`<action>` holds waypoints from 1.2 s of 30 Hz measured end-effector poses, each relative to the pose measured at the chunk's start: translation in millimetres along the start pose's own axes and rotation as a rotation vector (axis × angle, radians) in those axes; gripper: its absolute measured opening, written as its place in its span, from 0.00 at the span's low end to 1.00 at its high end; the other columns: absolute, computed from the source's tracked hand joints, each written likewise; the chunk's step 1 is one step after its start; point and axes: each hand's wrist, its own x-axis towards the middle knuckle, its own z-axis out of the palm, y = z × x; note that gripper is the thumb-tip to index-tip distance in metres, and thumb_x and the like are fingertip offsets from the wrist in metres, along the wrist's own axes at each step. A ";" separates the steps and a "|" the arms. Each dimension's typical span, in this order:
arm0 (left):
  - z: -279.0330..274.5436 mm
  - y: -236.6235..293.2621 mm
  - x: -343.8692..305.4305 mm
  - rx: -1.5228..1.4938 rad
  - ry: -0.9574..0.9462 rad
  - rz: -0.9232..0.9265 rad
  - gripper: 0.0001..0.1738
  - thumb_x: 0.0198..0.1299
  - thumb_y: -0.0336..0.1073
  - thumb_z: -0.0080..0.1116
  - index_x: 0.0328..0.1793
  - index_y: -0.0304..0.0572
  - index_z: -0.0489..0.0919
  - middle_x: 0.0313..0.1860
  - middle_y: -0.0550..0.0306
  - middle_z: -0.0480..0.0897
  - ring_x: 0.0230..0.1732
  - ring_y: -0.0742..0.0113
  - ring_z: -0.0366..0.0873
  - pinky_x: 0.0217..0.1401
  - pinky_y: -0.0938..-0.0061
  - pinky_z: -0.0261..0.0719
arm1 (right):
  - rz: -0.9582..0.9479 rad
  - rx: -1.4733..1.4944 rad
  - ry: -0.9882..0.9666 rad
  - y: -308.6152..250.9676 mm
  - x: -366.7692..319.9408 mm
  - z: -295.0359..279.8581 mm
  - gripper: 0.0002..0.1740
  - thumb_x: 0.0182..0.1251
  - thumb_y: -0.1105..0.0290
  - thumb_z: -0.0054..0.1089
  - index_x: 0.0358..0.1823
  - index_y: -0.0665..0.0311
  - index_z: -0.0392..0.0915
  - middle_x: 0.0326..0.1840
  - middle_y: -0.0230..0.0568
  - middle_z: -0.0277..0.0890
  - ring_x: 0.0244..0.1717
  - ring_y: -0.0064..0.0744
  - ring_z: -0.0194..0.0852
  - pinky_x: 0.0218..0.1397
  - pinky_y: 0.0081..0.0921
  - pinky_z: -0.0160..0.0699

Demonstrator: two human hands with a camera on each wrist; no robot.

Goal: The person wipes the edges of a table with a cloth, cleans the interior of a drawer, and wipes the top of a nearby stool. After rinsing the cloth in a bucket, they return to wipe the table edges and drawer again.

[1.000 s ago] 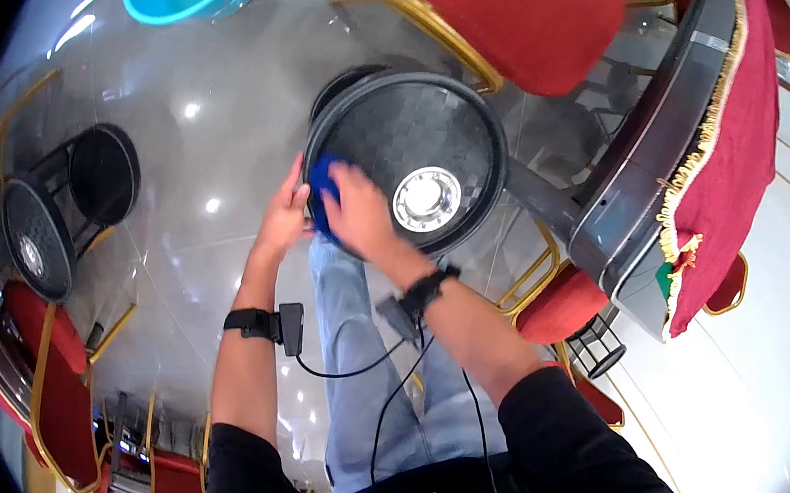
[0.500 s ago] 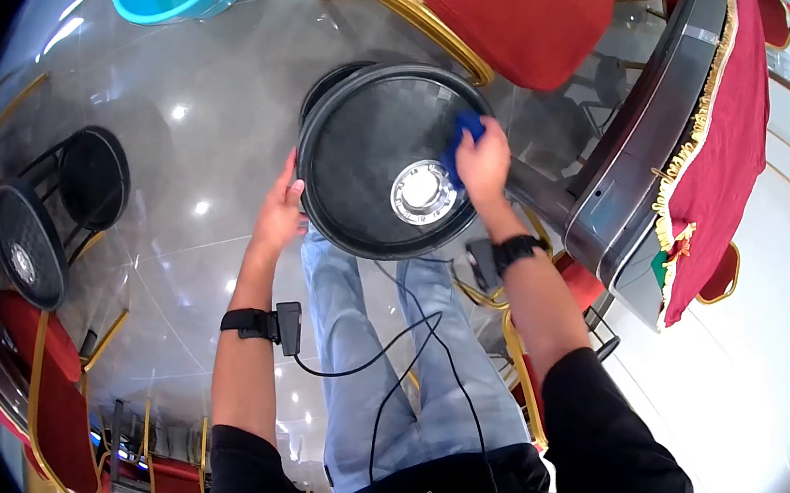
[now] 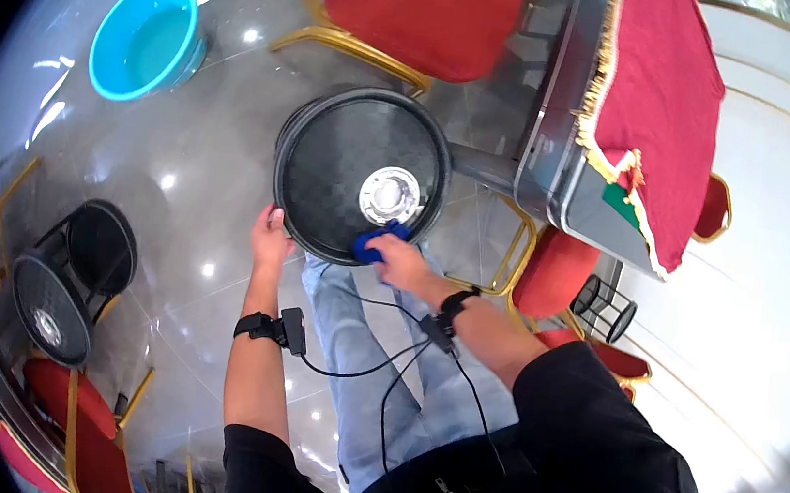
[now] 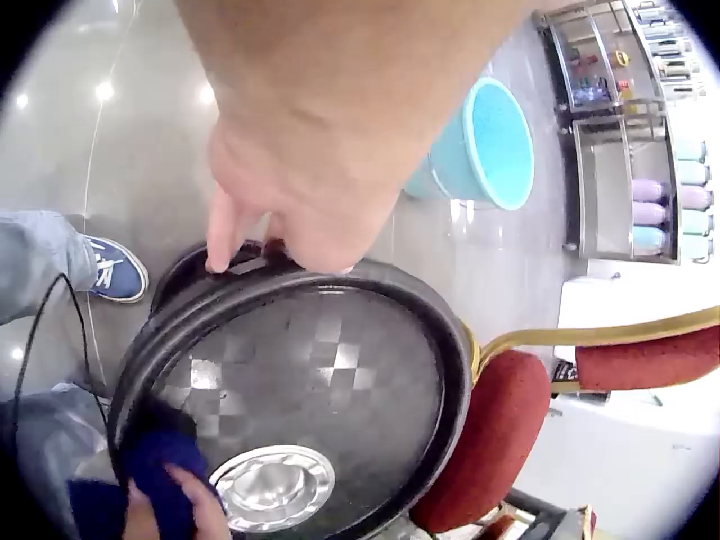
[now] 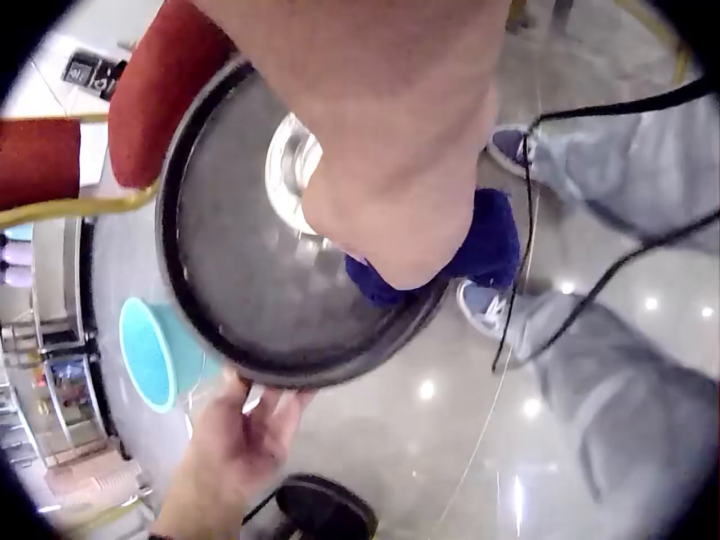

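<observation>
The cloth point(image 3: 367, 248) looks matt, the tray point(image 3: 327, 161) plastic, the metal dish point(image 3: 390, 195) glossy.

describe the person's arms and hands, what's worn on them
The left hand and right hand are bare, without gloves. Each wrist wears a black strap bearing a small dark box with a thin black cable. The sleeves are short and black.

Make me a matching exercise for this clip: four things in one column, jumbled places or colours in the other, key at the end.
1. Cloth
2. Basin
3. Left hand
4. Chair

A. Red seat, gold frame
B. Touching the outer edge of the round black tray
C. Dark blue, held in the right hand
D. Light blue, on the floor

Pairs: 1-C, 2-D, 3-B, 4-A
</observation>
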 end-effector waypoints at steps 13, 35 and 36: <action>-19.2 18.4 -158.2 0.395 -0.363 0.302 0.31 0.64 0.34 0.70 0.73 0.43 0.74 0.56 0.54 0.84 0.51 0.68 0.81 0.53 0.71 0.82 | 0.811 0.632 0.504 115.3 -281.6 -160.2 0.26 0.63 0.60 0.74 0.62 0.57 0.82 0.47 0.46 0.88 0.47 0.36 0.89 0.47 0.39 0.89; 418.1 184.4 -297.9 1.535 -0.280 1.570 0.43 0.66 0.42 0.64 0.83 0.31 0.60 0.79 0.28 0.65 0.79 0.33 0.63 0.80 0.47 0.63 | 0.004 1.955 1.764 388.2 -402.9 -299.9 0.19 0.76 0.69 0.58 0.64 0.62 0.66 0.57 0.46 0.78 0.57 0.40 0.80 0.62 0.44 0.83; 424.6 192.8 -299.5 1.598 -0.282 1.547 0.42 0.68 0.41 0.61 0.84 0.31 0.59 0.79 0.29 0.66 0.77 0.30 0.65 0.78 0.46 0.64 | 0.149 1.770 1.861 404.2 -358.2 -297.5 0.22 0.76 0.68 0.55 0.68 0.60 0.63 0.59 0.47 0.76 0.54 0.38 0.79 0.59 0.43 0.83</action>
